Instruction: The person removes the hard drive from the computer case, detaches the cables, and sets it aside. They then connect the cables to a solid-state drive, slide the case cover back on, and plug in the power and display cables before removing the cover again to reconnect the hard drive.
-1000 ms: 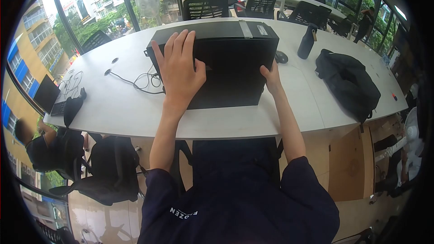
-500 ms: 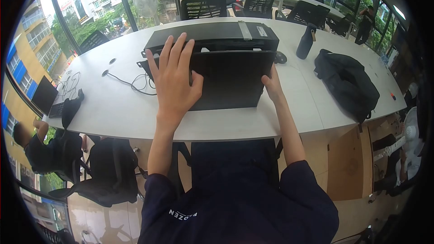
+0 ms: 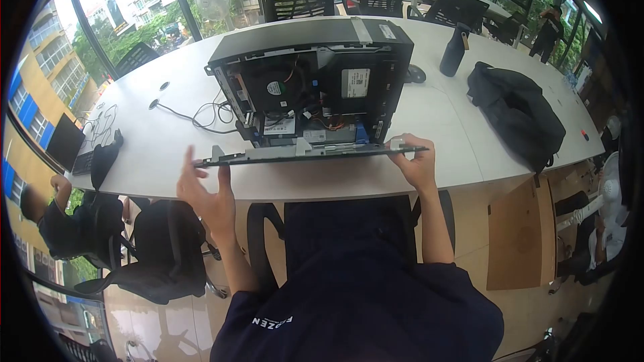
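A black computer case (image 3: 308,94) stands on the white table with its near side uncovered, showing a fan, a drive with a white label, and wires. Its black side panel (image 3: 302,155) is off the case, seen nearly edge-on close to the table's front edge. My right hand (image 3: 414,161) pinches the panel's right end. At the left end is my left hand (image 3: 206,194), its thumb under the panel and its fingers around the corner.
A dark bottle (image 3: 454,50), a mouse (image 3: 416,74) and a black backpack (image 3: 516,117) are to the right. Cables (image 3: 194,121) and a laptop (image 3: 69,144) lie on the left. One person (image 3: 70,221) sits at left; another (image 3: 547,32) stands far right.
The side panel has come away from the case and moved toward me, exposing the inside. Both hands have moved down with it, my left hand also shifting left.
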